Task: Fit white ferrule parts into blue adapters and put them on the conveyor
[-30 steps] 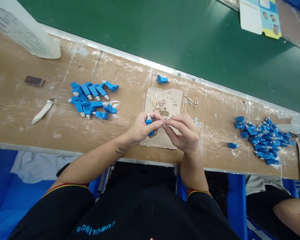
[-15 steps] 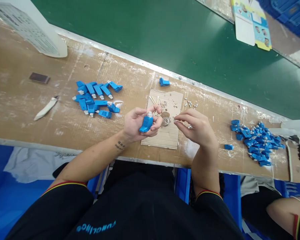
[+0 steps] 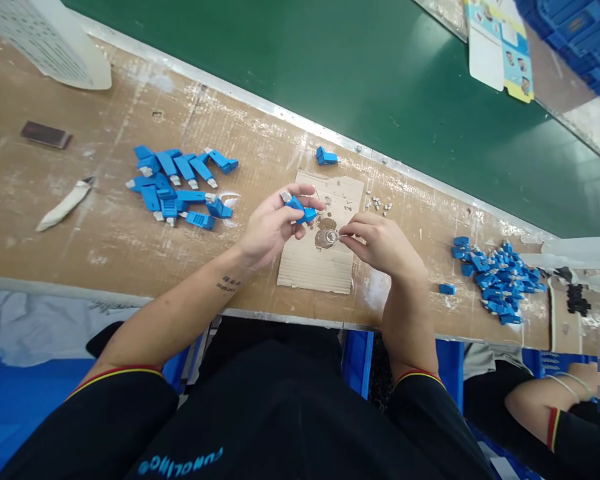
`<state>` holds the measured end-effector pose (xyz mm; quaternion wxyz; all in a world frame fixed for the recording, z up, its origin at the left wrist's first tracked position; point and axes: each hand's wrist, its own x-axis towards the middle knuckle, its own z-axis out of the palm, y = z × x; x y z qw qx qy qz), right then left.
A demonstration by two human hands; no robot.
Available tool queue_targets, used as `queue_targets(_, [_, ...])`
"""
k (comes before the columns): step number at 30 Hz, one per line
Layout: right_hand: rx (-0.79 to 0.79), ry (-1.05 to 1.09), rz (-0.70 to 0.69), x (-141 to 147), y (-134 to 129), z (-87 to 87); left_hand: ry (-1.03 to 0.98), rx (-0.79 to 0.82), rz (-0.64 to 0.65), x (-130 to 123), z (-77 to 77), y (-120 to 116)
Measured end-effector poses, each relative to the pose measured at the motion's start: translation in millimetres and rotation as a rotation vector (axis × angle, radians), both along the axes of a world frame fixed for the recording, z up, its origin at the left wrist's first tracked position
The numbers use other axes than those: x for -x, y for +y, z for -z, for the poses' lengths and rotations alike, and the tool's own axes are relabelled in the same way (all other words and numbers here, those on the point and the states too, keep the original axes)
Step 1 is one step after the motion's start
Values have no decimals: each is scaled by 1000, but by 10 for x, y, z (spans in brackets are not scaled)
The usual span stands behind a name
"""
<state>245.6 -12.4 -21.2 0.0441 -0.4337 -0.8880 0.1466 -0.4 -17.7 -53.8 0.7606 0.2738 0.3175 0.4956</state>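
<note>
A blue plastic part with a pale tip (image 3: pixel 306 212) is gripped between the thumb and fingers of my left hand (image 3: pixel 267 230), above the cardboard sheet (image 3: pixel 315 270). My right hand (image 3: pixel 383 245) is closed in a pinch, its fingertips beside a small clear round container (image 3: pixel 331 237) on the cardboard. Whatever the pinch holds is too small to make out. A wet brownish patch (image 3: pixel 326 225) surrounds the container. Several tiny pale pieces (image 3: pixel 377 204) lie just right of the sheet.
Blue parts with pale tips (image 3: pixel 167 193) lie in a group at left; a larger heap (image 3: pixel 505 277) is at right. One blue part (image 3: pixel 326 156) sits behind the cardboard. A knife (image 3: pixel 67 203) and dark block (image 3: pixel 46 134) lie far left. Another person's arm (image 3: pixel 535 407) shows lower right.
My left hand has turned the blue part so that its pale tip points up-left. My right fingertips have moved left, to the clear container. The view has shifted slightly.
</note>
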Motion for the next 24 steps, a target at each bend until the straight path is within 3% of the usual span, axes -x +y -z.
queue_targets(11, [30,-27,4,14,12,14,5,-151,-69,-20,106,12])
queue_targets(17, [41,15,3,-13,21,35,-27,-112,-82,-31,131,25])
queue_targets(20, [4,145,-5,-51,2,13,-45,-117,-74,-28,150,25])
queue_targets(24, [-144,511,39,-47,-82,-41,-59,-174,-25,-21,132,-2])
